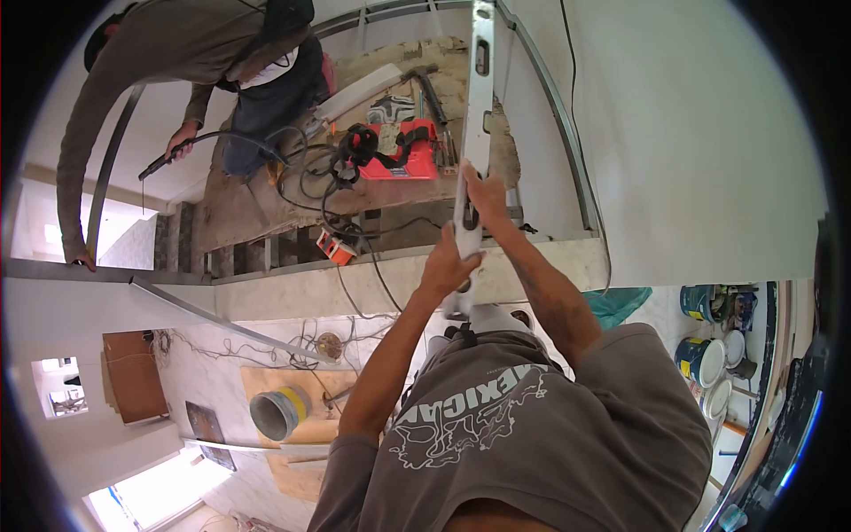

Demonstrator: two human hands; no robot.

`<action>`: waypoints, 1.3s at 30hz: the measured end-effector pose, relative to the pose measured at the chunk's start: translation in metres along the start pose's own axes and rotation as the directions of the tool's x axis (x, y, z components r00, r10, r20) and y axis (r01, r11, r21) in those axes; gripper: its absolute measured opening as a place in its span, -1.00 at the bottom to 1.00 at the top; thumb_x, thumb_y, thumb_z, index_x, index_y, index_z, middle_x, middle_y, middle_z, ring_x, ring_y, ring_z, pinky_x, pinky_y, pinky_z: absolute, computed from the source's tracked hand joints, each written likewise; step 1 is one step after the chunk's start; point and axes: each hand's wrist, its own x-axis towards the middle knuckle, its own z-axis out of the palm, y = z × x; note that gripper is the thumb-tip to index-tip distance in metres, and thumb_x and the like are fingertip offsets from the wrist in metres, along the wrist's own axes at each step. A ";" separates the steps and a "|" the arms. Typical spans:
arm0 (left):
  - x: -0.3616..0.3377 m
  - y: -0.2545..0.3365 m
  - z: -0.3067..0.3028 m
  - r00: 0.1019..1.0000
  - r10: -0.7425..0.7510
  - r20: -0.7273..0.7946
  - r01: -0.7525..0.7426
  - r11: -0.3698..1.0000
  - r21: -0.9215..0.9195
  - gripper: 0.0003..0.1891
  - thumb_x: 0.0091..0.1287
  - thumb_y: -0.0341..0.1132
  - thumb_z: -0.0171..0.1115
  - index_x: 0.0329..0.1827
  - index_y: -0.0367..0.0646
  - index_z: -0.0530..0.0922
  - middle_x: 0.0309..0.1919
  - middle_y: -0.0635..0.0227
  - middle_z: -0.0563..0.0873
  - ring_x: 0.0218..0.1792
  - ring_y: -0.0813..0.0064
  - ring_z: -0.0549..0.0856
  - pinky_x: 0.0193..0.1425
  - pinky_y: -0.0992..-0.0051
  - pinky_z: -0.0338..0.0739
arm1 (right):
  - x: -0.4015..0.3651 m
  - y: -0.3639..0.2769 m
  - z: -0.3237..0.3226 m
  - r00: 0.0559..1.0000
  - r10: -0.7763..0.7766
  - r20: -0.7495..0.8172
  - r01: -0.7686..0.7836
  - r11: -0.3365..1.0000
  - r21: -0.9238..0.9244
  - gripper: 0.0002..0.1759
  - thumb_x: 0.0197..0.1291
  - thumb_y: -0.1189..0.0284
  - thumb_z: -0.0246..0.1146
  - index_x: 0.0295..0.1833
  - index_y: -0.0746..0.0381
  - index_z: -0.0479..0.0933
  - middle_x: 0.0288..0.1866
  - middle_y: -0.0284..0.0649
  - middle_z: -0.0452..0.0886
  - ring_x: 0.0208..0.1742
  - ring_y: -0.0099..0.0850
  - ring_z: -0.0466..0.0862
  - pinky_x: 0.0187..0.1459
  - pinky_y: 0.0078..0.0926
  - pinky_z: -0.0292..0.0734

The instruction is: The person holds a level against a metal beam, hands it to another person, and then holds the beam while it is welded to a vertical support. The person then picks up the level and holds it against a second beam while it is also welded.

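Level by wall, left hand, right hand

A silver level is seen in the middle of the frame. A grey shirt with a white print is seen at the bottom. A red case and black cables are seen at the top. Blue and yellow buckets and a green-blue bag are seen at the right.

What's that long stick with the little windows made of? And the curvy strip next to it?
The long level looks like metal, probably aluminium: silvery-white, straight-edged, with a dull sheen. The curved strip beside it looks like thin steel or similar metal: grey, slightly shiny, bent in a smooth arc.
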 end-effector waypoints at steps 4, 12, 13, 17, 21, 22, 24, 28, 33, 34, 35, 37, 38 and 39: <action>-0.025 -0.008 -0.004 0.983 -0.075 0.170 0.088 0.994 -0.072 -0.10 0.13 -0.06 0.41 0.40 -0.31 0.09 0.10 -0.17 0.51 -0.09 0.01 0.67 -0.01 0.20 0.56 | 0.040 0.038 -0.012 0.998 0.007 -0.057 -0.025 0.947 -0.321 -0.18 0.08 -0.16 0.18 0.13 0.40 0.44 -0.04 0.31 0.58 0.11 0.20 0.54 0.14 -0.05 0.43; -0.129 -0.097 -0.014 0.932 -0.316 0.179 0.327 0.945 -0.035 -0.25 0.22 -0.20 0.37 0.39 -0.27 0.19 0.01 -0.04 0.61 -0.18 0.20 0.72 -0.10 0.35 0.60 | 0.029 0.089 -0.072 0.999 -0.002 0.033 0.014 0.931 -0.365 -0.20 0.05 -0.15 0.23 0.04 0.43 0.51 -0.05 0.29 0.59 0.08 0.13 0.58 0.13 -0.11 0.45; -0.139 -0.084 -0.022 0.904 -0.394 0.165 0.410 0.909 -0.079 -0.28 0.22 -0.23 0.36 0.37 -0.27 0.21 -0.02 -0.01 0.63 -0.19 0.23 0.73 -0.13 0.37 0.61 | 0.019 0.086 -0.088 0.998 0.030 0.058 -0.008 0.935 -0.353 -0.19 0.04 -0.16 0.24 0.04 0.43 0.51 -0.06 0.28 0.60 0.07 0.12 0.58 0.13 -0.12 0.45; -0.183 -0.102 -0.036 0.826 -0.538 0.167 0.559 0.821 -0.118 -0.41 0.26 -0.32 0.31 0.31 -0.27 0.30 -0.16 0.08 0.70 -0.24 0.34 0.74 -0.19 0.43 0.62 | -0.027 0.106 -0.158 0.996 0.076 0.052 -0.054 0.940 -0.337 -0.27 0.10 -0.15 0.24 0.04 0.33 0.54 -0.18 0.10 0.65 -0.08 -0.05 0.65 -0.01 -0.23 0.49; -0.221 -0.144 -0.041 0.788 -0.562 0.250 0.604 0.784 -0.143 -0.56 0.30 -0.31 0.27 0.18 -0.32 0.44 -0.22 0.15 0.72 -0.25 0.42 0.73 -0.21 0.49 0.61 | -0.114 0.060 -0.274 0.983 0.185 0.013 -0.166 0.910 -0.381 -0.46 0.19 -0.01 0.28 -0.03 0.29 0.58 -0.45 -0.30 0.56 -0.45 -0.53 0.49 -0.37 -0.50 0.41; -0.229 -0.160 -0.039 0.759 -0.584 0.288 0.636 0.759 -0.140 -0.56 0.30 -0.28 0.26 0.18 -0.32 0.45 -0.22 0.15 0.72 -0.26 0.42 0.74 -0.23 0.49 0.60 | -0.141 0.041 -0.304 0.974 0.227 -0.012 -0.213 0.891 -0.400 -0.49 0.19 0.02 0.29 -0.06 0.28 0.59 -0.50 -0.38 0.50 -0.51 -0.62 0.41 -0.45 -0.56 0.35; -0.249 -0.192 -0.037 0.686 -0.620 0.381 0.697 0.710 -0.098 -0.55 0.30 -0.26 0.27 0.17 -0.35 0.46 -0.23 0.13 0.72 -0.26 0.42 0.74 -0.24 0.50 0.60 | -0.197 0.001 -0.362 0.978 0.202 -0.047 -0.194 0.816 -0.545 -0.52 0.17 0.03 0.30 -0.13 0.29 0.61 -0.53 -0.44 0.43 -0.53 -0.67 0.37 -0.50 -0.62 0.27; -0.294 -0.266 -0.031 0.545 -0.652 0.527 0.731 0.678 0.082 -0.58 0.26 -0.22 0.30 0.03 -0.40 0.54 -0.22 0.04 0.73 -0.22 0.34 0.75 -0.23 0.43 0.62 | -0.310 -0.100 -0.440 0.925 0.367 -0.100 -0.338 0.673 -0.658 -0.62 0.06 0.19 0.31 -0.24 0.33 0.58 -0.53 -0.41 0.46 -0.54 -0.68 0.38 -0.52 -0.64 0.24; -0.346 -0.385 -0.014 0.614 -0.520 0.594 0.524 0.831 0.185 -0.53 0.16 -0.07 0.33 -0.08 -0.35 0.63 -0.15 -0.04 0.72 -0.08 0.13 0.72 0.01 0.37 0.58 | -0.408 -0.155 -0.494 0.889 0.447 -0.099 -0.369 0.571 -0.733 -0.64 -0.17 0.28 0.36 -0.31 0.35 0.56 -0.57 -0.35 0.51 -0.62 -0.62 0.45 -0.60 -0.63 0.28; -0.342 -0.380 -0.015 0.616 -0.494 0.613 0.490 0.850 0.192 -0.52 0.16 -0.06 0.33 -0.08 -0.34 0.63 -0.15 -0.04 0.72 -0.06 0.12 0.71 0.04 0.37 0.57 | -0.410 -0.163 -0.488 0.860 0.484 -0.165 -0.426 0.501 -0.753 -0.64 -0.20 0.29 0.37 -0.33 0.35 0.57 -0.58 -0.33 0.51 -0.63 -0.60 0.46 -0.60 -0.62 0.30; -0.340 -0.375 -0.012 0.574 -0.613 0.543 0.606 0.764 0.222 -0.56 0.20 -0.12 0.32 -0.07 -0.36 0.61 -0.22 0.00 0.74 -0.17 0.18 0.75 -0.09 0.37 0.62 | -0.410 -0.177 -0.468 0.825 0.514 -0.234 -0.482 0.424 -0.767 -0.64 -0.22 0.29 0.37 -0.34 0.35 0.57 -0.59 -0.31 0.51 -0.64 -0.58 0.47 -0.61 -0.61 0.31; -0.328 -0.347 -0.013 0.546 -0.624 0.559 0.658 0.733 0.176 -0.59 0.22 -0.16 0.31 -0.05 -0.37 0.60 -0.26 0.03 0.74 -0.27 0.25 0.76 -0.19 0.39 0.63 | -0.377 -0.221 -0.394 0.676 0.653 -0.341 -0.538 0.121 -0.834 -0.68 -0.23 0.29 0.40 -0.39 0.32 0.61 -0.55 -0.21 0.57 -0.59 -0.48 0.53 -0.48 -0.50 0.41; -0.321 -0.333 -0.011 0.535 -0.630 0.563 0.683 0.714 0.150 -0.60 0.23 -0.18 0.31 -0.03 -0.37 0.60 -0.28 0.05 0.75 -0.32 0.29 0.76 -0.24 0.40 0.63 | -0.371 -0.207 -0.395 0.810 0.540 -0.229 -0.336 0.106 -0.936 -0.68 -0.25 0.27 0.44 -0.40 0.28 0.64 -0.56 -0.20 0.59 -0.54 -0.44 0.58 -0.45 -0.47 0.45; -0.316 -0.327 -0.006 0.546 -0.619 0.565 0.697 0.710 0.104 -0.60 0.26 -0.22 0.29 0.04 -0.35 0.56 -0.29 0.10 0.75 -0.43 0.41 0.75 -0.37 0.45 0.62 | -0.365 -0.185 -0.392 0.903 0.422 -0.081 -0.117 0.060 -0.991 -0.68 -0.26 0.25 0.47 -0.41 0.25 0.66 -0.58 -0.20 0.61 -0.50 -0.40 0.63 -0.41 -0.44 0.49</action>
